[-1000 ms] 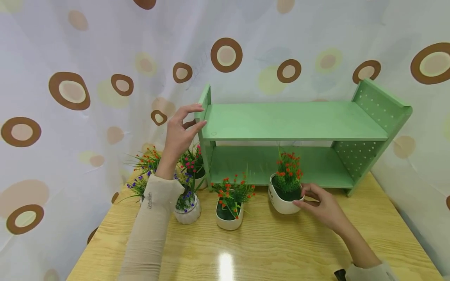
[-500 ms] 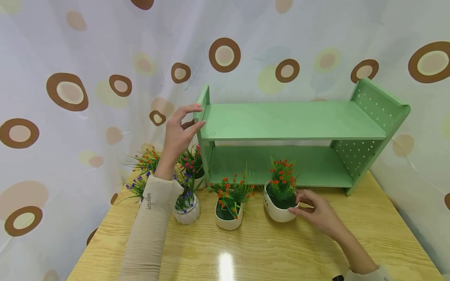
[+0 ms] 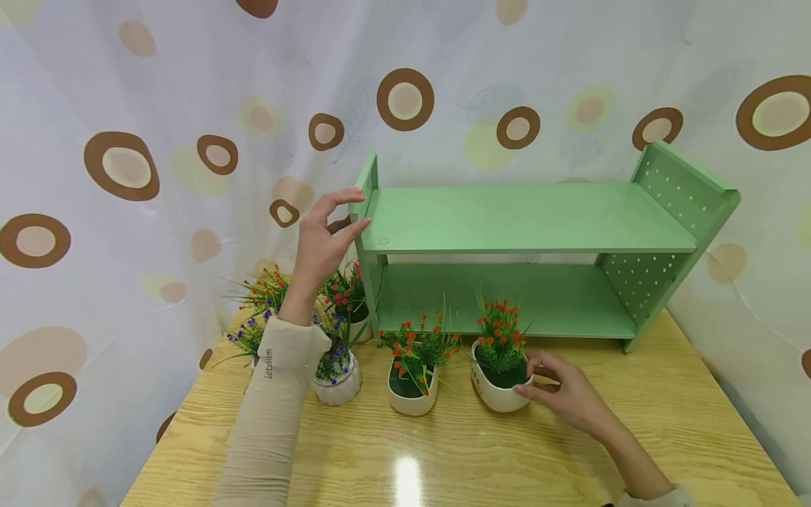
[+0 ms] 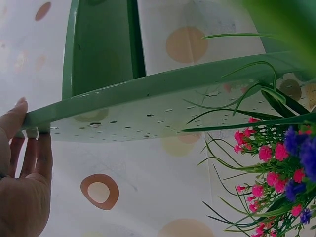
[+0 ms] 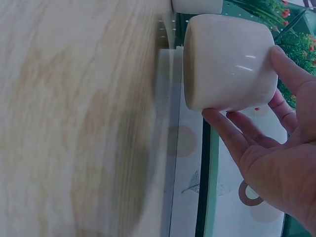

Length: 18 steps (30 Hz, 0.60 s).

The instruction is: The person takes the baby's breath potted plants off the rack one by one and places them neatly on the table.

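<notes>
My left hand (image 3: 322, 243) grips the upper front corner of the left side panel of a green two-tier shelf (image 3: 526, 218). In the left wrist view, its thumb and fingers lie on opposite sides of the panel's end (image 4: 98, 101). My right hand (image 3: 570, 396) pinches the right rim of a white potted plant (image 3: 500, 398) with red-orange flowers, in front of the shelf. Seen from the right wrist, the pot (image 5: 232, 61) is held between thumb and fingers, its base seemingly just off the table. Left of it stands a similar white potted plant (image 3: 413, 404).
Several more potted plants cluster left of the shelf, including a ribbed white pot (image 3: 338, 386) with blue flowers and a pink-flowered plant (image 3: 345, 296), partly behind my left arm. All stand on a wooden table (image 3: 355, 458). A patterned curtain (image 3: 469, 63) hangs behind.
My right hand has brought the potted plant left and toward me, away from the shelf's front edge and lower. The left hand has kept its hold on the shelf.
</notes>
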{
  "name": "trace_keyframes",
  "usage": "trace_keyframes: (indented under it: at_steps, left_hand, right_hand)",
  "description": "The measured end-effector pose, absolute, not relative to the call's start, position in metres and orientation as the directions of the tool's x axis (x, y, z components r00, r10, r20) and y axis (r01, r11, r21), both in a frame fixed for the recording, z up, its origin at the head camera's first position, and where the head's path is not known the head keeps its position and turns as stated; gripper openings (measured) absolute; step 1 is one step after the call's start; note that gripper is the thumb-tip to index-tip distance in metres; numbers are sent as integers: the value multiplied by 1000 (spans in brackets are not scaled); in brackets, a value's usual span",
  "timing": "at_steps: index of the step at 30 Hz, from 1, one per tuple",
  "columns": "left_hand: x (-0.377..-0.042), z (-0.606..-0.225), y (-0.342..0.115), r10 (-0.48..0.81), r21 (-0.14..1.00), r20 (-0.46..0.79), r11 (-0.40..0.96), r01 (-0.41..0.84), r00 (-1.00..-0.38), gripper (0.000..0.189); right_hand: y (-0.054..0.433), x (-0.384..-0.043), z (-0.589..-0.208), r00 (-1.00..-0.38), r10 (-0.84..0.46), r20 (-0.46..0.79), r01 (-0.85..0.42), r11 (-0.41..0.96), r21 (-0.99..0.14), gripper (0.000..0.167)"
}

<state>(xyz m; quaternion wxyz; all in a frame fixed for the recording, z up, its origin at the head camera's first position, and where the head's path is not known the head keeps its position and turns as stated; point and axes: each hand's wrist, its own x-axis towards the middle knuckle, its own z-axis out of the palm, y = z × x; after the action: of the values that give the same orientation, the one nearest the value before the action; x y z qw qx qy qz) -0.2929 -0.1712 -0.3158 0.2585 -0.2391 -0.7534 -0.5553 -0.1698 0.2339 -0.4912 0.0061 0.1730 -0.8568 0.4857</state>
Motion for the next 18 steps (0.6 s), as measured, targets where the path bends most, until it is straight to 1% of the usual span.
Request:
trace_keyframes:
  at_steps: [8, 18]
  left_hand:
    - [-293, -316, -173, 85, 695, 676, 255, 672, -732, 33]
    - [-293, -317, -173, 86, 689, 679, 268, 673, -729, 34]
  right_hand:
    - [234, -168, -498, -943, -300, 144, -279, 476, -834, 26]
    - [234, -169, -498, -942, -310, 126, -270, 483, -833, 27]
